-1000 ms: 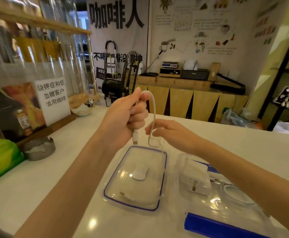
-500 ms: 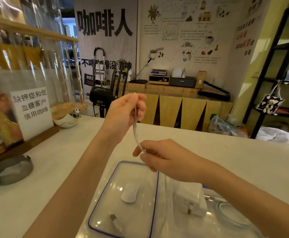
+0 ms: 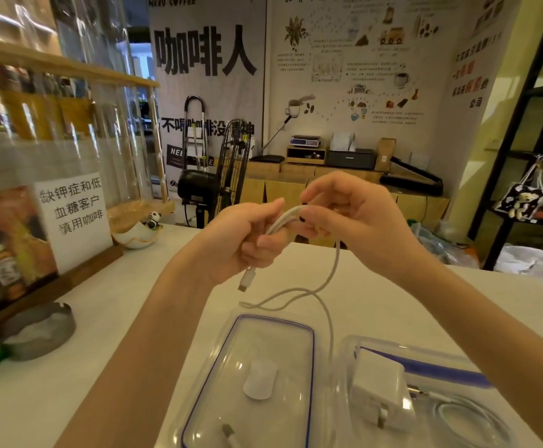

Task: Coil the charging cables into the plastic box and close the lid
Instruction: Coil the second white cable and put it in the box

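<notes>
Nearest, the plastic box (image 3: 425, 360) holds a white charger (image 3: 376, 389) and a coiled cable (image 3: 464, 415); its lid (image 3: 254, 357) lies flat just left of the box. Above the lid hangs the slack of the white cable (image 3: 325, 286), its long axis running down toward the box. Higher above the lid, the left hand (image 3: 244, 240) is closed around gathered strands, plug dangling below; the right hand (image 3: 354, 215) pinches the same strands, touching the left.

Lid (image 3: 250, 376) left of box (image 3: 425, 396) on counter (image 3: 79, 383); charger (image 3: 376, 386) inside.
</notes>
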{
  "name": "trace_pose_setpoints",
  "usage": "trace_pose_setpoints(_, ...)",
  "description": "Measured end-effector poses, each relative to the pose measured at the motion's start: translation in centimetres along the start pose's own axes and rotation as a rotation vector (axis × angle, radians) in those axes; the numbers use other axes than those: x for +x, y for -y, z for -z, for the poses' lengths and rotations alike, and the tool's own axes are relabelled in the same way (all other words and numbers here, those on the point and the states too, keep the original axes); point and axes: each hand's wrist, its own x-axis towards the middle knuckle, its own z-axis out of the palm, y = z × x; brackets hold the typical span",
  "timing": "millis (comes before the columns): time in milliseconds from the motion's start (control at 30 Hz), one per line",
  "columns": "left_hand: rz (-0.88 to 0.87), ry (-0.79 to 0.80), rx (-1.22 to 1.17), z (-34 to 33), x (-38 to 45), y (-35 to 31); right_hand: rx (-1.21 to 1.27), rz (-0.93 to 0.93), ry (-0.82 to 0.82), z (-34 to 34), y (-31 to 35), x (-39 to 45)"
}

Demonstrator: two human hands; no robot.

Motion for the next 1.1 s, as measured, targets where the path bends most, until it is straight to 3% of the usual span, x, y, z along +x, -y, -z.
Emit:
trace_pose_setpoints(167, 0.064, 0.168, -0.153, 0.2, -0.8, -0.9, 0.046, -0.002, -0.048, -1.1, -0.3, 0.2)
trace_pose_setpoints(333, -0.043, 0.377, -0.615, -0.3, -0.8, -1.6, 0.345, -0.157, 0.007, -2.9, -0.3, -0.3)
trace_pose_setpoints(533, -0.278, 0.243, -0.746, -0.3, -1.1, -1.7, 0.621, -0.448, 0.280, -5.4, 0.4, -2.5)
trace_pose_setpoints(700, -0.456, -0.280, -0.309, -0.5, -0.7, -1.0, 0.622, -0.507, 0.527, -6.2, 1.7, -4.4)
trace_pose_setpoints(867, -0.494, -0.532, 0.256, 0.1, 0.0, 0.3, 0.603, -0.537, 0.590, -4.8, 2.9, -4.5)
trace_pose_setpoints(967, -0.401, -0.501, 0.588, -0.3, 0.0, 0.7, 0.525, -0.520, 0.636, -3.0, 3.4, -3.9)
trace_pose_setpoints(1100, -0.129, -0.225, 0.770, -0.7, -0.6, 0.5, 0.345, -0.437, 0.628, -0.1, 4.1, -3.2)
